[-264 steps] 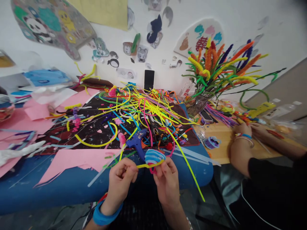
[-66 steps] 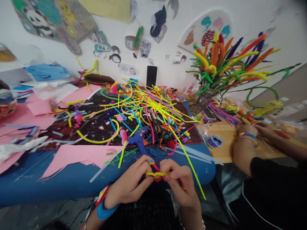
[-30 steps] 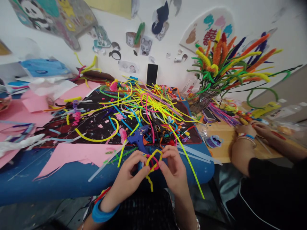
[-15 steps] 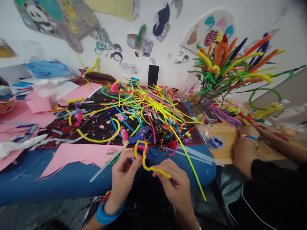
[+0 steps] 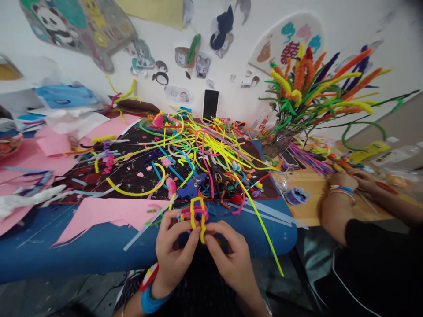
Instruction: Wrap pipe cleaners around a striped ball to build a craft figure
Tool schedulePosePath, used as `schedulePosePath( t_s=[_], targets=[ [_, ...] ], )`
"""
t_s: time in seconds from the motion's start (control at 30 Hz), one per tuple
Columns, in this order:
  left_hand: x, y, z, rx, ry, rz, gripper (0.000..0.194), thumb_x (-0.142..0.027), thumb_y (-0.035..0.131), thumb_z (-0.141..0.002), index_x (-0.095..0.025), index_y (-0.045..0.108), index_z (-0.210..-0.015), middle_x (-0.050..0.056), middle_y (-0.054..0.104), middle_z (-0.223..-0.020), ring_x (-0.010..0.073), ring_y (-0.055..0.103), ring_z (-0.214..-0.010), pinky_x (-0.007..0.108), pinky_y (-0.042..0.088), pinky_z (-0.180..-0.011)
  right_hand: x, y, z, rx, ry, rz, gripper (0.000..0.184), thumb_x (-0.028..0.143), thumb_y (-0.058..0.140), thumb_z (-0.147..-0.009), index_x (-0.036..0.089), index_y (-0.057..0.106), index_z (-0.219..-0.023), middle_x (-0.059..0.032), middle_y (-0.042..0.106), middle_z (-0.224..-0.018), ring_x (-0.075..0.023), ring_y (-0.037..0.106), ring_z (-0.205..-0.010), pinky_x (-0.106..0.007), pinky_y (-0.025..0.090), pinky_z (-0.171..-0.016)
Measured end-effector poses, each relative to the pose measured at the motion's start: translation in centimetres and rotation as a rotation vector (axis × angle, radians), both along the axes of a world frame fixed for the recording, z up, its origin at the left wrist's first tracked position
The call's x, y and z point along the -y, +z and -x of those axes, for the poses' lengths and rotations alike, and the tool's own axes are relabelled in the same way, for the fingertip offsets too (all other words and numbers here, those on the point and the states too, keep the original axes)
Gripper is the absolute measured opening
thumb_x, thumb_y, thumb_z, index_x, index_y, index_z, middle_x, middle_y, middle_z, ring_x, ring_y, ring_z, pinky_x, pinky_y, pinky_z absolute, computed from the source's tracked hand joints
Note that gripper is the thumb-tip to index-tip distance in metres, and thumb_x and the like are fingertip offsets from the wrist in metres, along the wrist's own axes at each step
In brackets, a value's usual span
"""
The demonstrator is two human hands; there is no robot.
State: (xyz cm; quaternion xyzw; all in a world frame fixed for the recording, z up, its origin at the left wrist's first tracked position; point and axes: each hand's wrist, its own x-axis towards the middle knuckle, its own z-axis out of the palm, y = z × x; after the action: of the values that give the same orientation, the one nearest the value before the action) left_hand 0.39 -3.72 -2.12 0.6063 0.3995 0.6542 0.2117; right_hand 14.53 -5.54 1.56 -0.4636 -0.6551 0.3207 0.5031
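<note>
Blue table (image 5: pixel 82 255) — hands (image 5: pixel 176 242) close together

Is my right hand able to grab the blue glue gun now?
Probably yes: the glue gun lies just past your hands, its top uncovered. But your right hand seems to be pinching the yellow loop, so it would need to let go first and reach around the loop.

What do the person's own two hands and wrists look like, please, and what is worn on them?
The left hand has no glove; its wrist wears a wide blue band and a red band with white and yellow parts. The right hand is also without glove; a thin bracelet just shows at the picture's bottom edge, too small to describe.
</note>
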Motion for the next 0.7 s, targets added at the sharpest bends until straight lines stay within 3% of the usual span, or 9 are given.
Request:
schedulePosePath(
  t_s=[0.1,0.2,0.47,0.57,0.7],
  targets=[
    [-0.1,0.0,0.2,-0.035,0.009,-0.022,0.025,-0.003,0.068,-0.084,-0.025,0.07,-0.097,0.003,0.061,-0.1,0.0199,0.059,-0.097,0.032,0.051,-0.081,0.2,0.2,-0.4,0.007,0.009,0.01,0.016,0.014,0.054,-0.095,0.023,0.066,-0.093,0.001,0.068,-0.083,-0.0117,0.065,-0.077,-0.019,0.052,-0.068],
    [-0.2,0.1,0.2,-0.071,0.001,-0.033,0.025,-0.004,0.067,-0.085,-0.025,0.069,-0.099,0.004,0.061,-0.101,0.02,0.059,-0.099,0.032,0.051,-0.082,0.6,0.3,-0.8,0.029,0.016,0.028,0.019,0.015,0.053,-0.096,0.025,0.066,-0.106,0.0006,0.069,-0.088,-0.0122,0.066,-0.079,-0.019,0.052,-0.07],
    [0.1,0.0,0.6,-0.162,-0.029,-0.061,0.025,-0.005,0.063,-0.086,-0.025,0.068,-0.102,0.006,0.062,-0.105,0.0227,0.059,-0.105,0.033,0.053,-0.083,1.1,1.2,-0.9,0.145,0.058,-0.086,0.021,0.015,0.06,-0.094,0.026,0.067,-0.111,0.0008,0.067,-0.083,-0.013,0.064,-0.075,-0.022,0.051,-0.066],
    [0.3,0.0,0.6,-0.197,-0.056,-0.081,0.024,-0.004,0.061,-0.086,-0.024,0.067,-0.099,0.008,0.06,-0.108,0.0229,0.06,-0.102,0.035,0.054,-0.081,1.2,0.9,-0.2,0.075,-0.059,-0.184,0.017,0.009,0.064,-0.09,0.024,0.066,-0.098,0.0013,0.069,-0.08,-0.0122,0.065,-0.071,-0.022,0.053,-0.065],
    [0.4,0.4,0.4,-0.237,-0.098,-0.11,0.026,-0.002,0.061,-0.085,-0.024,0.065,-0.096,0.007,0.06,-0.106,0.0229,0.059,-0.104,0.034,0.055,-0.081,1.2,-0.2,0.9,-0.068,-0.344,-0.351,0.022,0.002,0.066,-0.085,0.024,0.062,-0.087,0.0015,0.065,-0.071,-0.0137,0.064,-0.064,-0.025,0.053,-0.058]
  ],
)
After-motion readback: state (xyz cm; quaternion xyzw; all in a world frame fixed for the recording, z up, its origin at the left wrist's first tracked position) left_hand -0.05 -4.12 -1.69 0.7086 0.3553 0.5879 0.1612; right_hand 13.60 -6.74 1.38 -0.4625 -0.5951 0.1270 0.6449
